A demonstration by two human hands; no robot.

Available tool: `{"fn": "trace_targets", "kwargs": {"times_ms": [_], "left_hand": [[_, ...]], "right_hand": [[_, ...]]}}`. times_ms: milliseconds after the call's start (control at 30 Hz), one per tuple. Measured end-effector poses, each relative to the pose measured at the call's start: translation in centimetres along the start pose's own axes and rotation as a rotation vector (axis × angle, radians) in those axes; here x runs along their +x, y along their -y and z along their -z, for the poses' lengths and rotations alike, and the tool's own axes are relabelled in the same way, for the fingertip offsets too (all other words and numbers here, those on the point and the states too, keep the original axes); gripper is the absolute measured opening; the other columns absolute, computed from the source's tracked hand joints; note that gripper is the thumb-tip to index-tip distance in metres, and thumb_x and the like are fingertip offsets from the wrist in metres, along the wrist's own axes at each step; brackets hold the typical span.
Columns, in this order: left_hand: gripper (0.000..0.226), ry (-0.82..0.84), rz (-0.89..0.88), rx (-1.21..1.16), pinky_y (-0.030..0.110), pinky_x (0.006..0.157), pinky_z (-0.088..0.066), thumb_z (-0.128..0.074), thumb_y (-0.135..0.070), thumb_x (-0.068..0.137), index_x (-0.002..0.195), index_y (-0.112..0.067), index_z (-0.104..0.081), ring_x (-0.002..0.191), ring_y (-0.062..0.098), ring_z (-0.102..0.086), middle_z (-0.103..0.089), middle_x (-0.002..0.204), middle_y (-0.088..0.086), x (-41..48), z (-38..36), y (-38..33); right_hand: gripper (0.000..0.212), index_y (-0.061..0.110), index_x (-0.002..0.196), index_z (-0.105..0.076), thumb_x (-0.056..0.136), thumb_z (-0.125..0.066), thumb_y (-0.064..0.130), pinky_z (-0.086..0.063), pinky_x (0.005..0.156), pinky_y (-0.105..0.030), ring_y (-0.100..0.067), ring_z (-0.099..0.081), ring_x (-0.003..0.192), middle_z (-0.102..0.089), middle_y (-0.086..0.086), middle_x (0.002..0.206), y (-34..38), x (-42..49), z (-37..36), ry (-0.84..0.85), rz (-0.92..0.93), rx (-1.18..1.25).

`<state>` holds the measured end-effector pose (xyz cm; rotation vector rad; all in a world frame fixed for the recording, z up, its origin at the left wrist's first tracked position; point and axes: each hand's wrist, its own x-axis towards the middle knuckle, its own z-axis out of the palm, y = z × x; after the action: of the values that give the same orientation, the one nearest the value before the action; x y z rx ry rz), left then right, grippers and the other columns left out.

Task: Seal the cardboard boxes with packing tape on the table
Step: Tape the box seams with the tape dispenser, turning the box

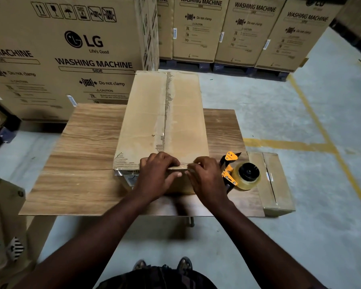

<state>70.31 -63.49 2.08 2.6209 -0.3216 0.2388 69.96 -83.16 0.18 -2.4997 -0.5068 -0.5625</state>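
- L hand (157, 173): fingers curled over the near top edge of the cardboard box (146, 122), thumb down on the front face, clamping that edge.
- R hand (205, 176): just beside the L, almost touching it. Its fingertips were bunched and pinching at the same edge, right where the seam (166, 113) ended (tape end or bare card, couldn't tell).
- Box lay on the table (77, 155) w/ its long axis pointing straight away from the person. The far end overhung the table's back edge.
- Seam ran down the middle of the top along that same axis, so both hands sat at its near end. Its surface looked ragged and torn, and I couldn't tell if clear tape already covered it.
- Tape dispenser (230, 173) (yellow and black, clear roll) sat on the table just beside the R wrist on its outer side, w/ no hand on it. R hand was clearly the nearer one; L would have had to cross over.
- Judgement: the next move likely needed a short sideways reach by the R hand for the dispenser, then a pull away from the body along the seam.
- Further right, past the dispenser: a smaller box (276, 184) at the table's side.
- Behind: tall washing-machine cartons (75, 59).
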Motion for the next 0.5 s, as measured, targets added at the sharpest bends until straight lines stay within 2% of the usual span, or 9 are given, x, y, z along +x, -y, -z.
{"fn": "trace_targets", "kwargs": {"times_ms": [67, 133, 233, 300, 367, 433, 500], "left_hand": [[0.013, -0.078, -0.018, 0.03, 0.034, 0.08, -0.029, -0.068, -0.043, 0.087, 0.098, -0.036, -0.068, 0.101, 0.018, -0.054, -0.061, 0.103, -0.014, -0.1, 0.8, 0.9], [0.011, -0.084, -0.023, 0.053, 0.036, 0.08, -0.032, -0.071, -0.041, 0.087, 0.098, -0.037, -0.069, 0.1, 0.019, -0.054, -0.062, 0.102, -0.013, -0.4, 1.2, 2.1], [0.029, -0.017, -0.068, 0.073, 0.039, 0.08, -0.038, -0.08, -0.034, 0.081, 0.107, -0.036, -0.067, 0.1, 0.022, -0.055, -0.061, 0.107, -0.01, -0.7, 1.2, 3.2], [0.038, 0.013, -0.072, 0.076, 0.041, 0.082, -0.04, -0.083, -0.03, 0.077, 0.11, -0.036, -0.065, 0.101, 0.023, -0.054, -0.06, 0.109, -0.01, -0.8, 1.5, 3.3], [0.04, 0.029, -0.077, 0.048, 0.043, 0.083, -0.041, -0.082, -0.031, 0.075, 0.11, -0.036, -0.064, 0.103, 0.023, -0.053, -0.059, 0.11, -0.01, -0.7, 1.7, 3.4], [0.029, 0.003, -0.074, 0.003, 0.041, 0.083, -0.04, -0.072, -0.045, 0.079, 0.105, -0.035, -0.066, 0.102, 0.021, -0.054, -0.059, 0.108, -0.01, -0.7, 1.9, 3.5], [0.026, -0.055, -0.042, -0.014, 0.039, 0.082, -0.036, -0.062, -0.053, 0.083, 0.099, -0.033, -0.067, 0.098, 0.018, -0.055, -0.06, 0.102, -0.011, -1.0, 2.1, 3.8]], "right_hand": [[0.016, 0.007, 0.103, -0.073, 0.089, -0.074, 0.015, -0.047, 0.076, -0.039, -0.03, -0.055, 0.089, -0.062, -0.01, 0.097, 0.5, 0.6, -0.4, 0.023, 0.045, 0.013], [0.017, 0.008, 0.104, -0.073, 0.087, -0.075, 0.012, -0.047, 0.073, -0.039, -0.03, -0.055, 0.088, -0.061, -0.009, 0.095, 0.3, 0.7, -0.9, 0.057, 0.05, 0.013], [0.023, 0.007, 0.105, -0.072, 0.083, -0.071, 0.0, -0.047, 0.074, -0.04, -0.03, -0.054, 0.089, -0.06, -0.009, 0.097, 0.0, 0.4, -0.8, 0.088, 0.039, 0.002], [0.025, 0.009, 0.103, -0.071, 0.08, -0.071, -0.002, -0.047, 0.074, -0.041, -0.03, -0.053, 0.089, -0.059, -0.008, 0.098, 0.3, 0.7, -0.6, 0.098, 0.026, -0.025], [0.019, 0.014, 0.098, -0.069, 0.08, -0.077, 0.012, -0.046, 0.074, -0.039, -0.027, -0.052, 0.09, -0.058, -0.005, 0.097, 1.1, 1.4, -0.5, 0.125, 0.029, -0.034], [0.014, 0.018, 0.094, -0.07, 0.085, -0.075, 0.028, -0.042, 0.074, -0.037, -0.025, -0.052, 0.089, -0.059, -0.002, 0.094, 1.9, 2.3, -0.7, 0.154, 0.041, 0.014], [0.014, 0.019, 0.09, -0.07, 0.088, -0.074, 0.032, -0.04, 0.074, -0.037, -0.024, -0.053, 0.088, -0.059, -0.001, 0.091, 2.3, 2.9, -1.0, 0.158, 0.024, 0.075]]}}
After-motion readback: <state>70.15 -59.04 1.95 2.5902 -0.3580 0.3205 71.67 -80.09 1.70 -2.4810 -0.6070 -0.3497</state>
